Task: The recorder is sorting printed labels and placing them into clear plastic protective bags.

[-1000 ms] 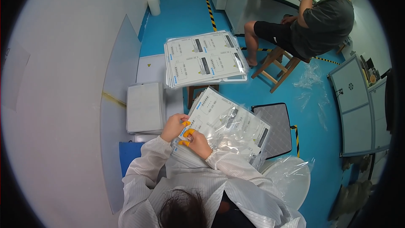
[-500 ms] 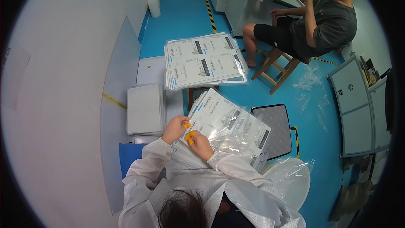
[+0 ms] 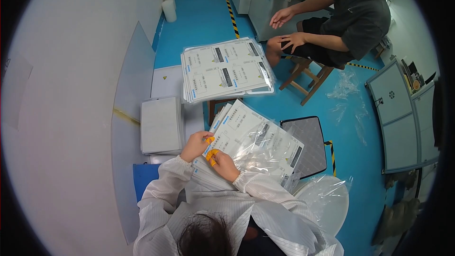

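Note:
A stack of white printed sheets lies in front of me, slanted, with crumpled clear film over part of the top sheet. My left hand is closed at the left edge of that top sheet, fingertips pinching it. Close beside it my right hand is closed too, its fingers curled over the same edge. What the right fingers hold is hidden. Orange finger cots cover some fingertips of both hands. The clear film lies loose and wrinkled beside my right wrist.
Beyond stands another stack of printed sheets on a stool. Blank white sheets are piled at left. A grey cushioned pad and a white round tub are at right. A co-worker sits on a wooden stool.
The co-worker has lowered a raised hand towards the lap. My hands stay at the sheet's edge, nearly unmoved; the whole view has shifted slightly.

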`<state>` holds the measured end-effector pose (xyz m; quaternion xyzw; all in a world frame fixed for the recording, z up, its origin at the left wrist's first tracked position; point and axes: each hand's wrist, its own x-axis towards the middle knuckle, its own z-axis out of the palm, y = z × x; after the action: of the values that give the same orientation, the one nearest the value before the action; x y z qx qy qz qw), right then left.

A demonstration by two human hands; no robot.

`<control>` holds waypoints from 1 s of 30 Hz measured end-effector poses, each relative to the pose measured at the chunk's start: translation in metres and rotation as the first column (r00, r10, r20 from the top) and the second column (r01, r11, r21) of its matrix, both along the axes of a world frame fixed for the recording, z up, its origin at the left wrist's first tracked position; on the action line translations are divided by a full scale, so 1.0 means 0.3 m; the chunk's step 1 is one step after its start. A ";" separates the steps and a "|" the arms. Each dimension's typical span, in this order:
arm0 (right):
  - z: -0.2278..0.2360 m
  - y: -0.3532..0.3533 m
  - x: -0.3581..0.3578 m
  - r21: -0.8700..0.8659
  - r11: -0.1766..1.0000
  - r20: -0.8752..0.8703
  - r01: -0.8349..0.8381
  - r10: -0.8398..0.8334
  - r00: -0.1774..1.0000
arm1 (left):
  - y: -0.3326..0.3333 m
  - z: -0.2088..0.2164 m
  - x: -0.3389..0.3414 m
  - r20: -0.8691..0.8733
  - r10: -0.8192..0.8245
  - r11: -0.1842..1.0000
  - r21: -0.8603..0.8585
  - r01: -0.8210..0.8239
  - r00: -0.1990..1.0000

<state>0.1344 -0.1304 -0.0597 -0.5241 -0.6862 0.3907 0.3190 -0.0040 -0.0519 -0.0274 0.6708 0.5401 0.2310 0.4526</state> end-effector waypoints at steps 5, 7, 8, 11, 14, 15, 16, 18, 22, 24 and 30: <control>-0.061 0.014 0.035 -0.239 0.963 -0.221 0.123 -0.177 0.959 | 0.009 -0.029 -0.019 0.096 -0.057 0.990 -0.123 0.069 0.994; -0.132 0.023 0.065 -0.254 0.952 -0.281 0.170 -0.241 0.929 | 0.008 -0.002 -0.010 0.201 -0.066 0.978 -0.179 0.103 0.977; -0.162 0.028 0.089 -0.201 0.960 -0.411 0.195 -0.263 0.873 | 0.007 0.014 -0.004 0.202 -0.070 0.978 -0.179 0.106 0.977; -0.130 0.026 0.138 -0.179 0.963 -0.611 0.202 -0.270 0.744 | 0.007 0.033 -0.009 0.286 -0.048 0.961 -0.249 0.122 0.957; -0.108 0.018 0.172 -0.440 0.887 -0.654 0.139 -0.422 0.628 | 0.009 0.011 -0.018 0.252 -0.047 0.955 -0.273 0.118 0.967; -0.104 0.018 0.176 -0.439 0.887 -0.654 0.145 -0.426 0.626 | 0.011 0.010 -0.016 0.277 -0.040 0.950 -0.286 0.122 0.960; -0.097 0.018 0.179 -0.439 0.886 -0.661 0.150 -0.432 0.613 | 0.013 0.008 -0.015 0.302 -0.032 0.946 -0.299 0.126 0.953; -0.099 0.027 0.195 -0.438 0.885 -0.669 0.158 -0.439 0.600 | 0.019 0.006 -0.017 0.299 -0.035 0.942 -0.309 0.132 0.954; 0.017 0.099 0.291 -0.390 0.855 -0.815 0.343 -0.494 0.303 | 0.027 -0.035 -0.048 0.281 -0.010 0.940 -0.324 0.104 0.960; 0.053 0.099 0.364 -0.522 0.794 -0.830 0.310 -0.557 0.031 | 0.023 -0.048 -0.064 0.248 -0.004 0.929 -0.358 0.096 0.969; -0.051 0.075 0.435 -0.342 0.938 -0.916 -0.059 -0.347 -0.201 | 0.018 -0.017 -0.024 0.329 -0.034 0.912 -0.377 0.164 0.944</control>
<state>0.2650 -0.1081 -0.0749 -0.1467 -0.0672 0.6968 0.6989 -0.0111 -0.0465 -0.0325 0.5456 0.4614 0.1965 0.6714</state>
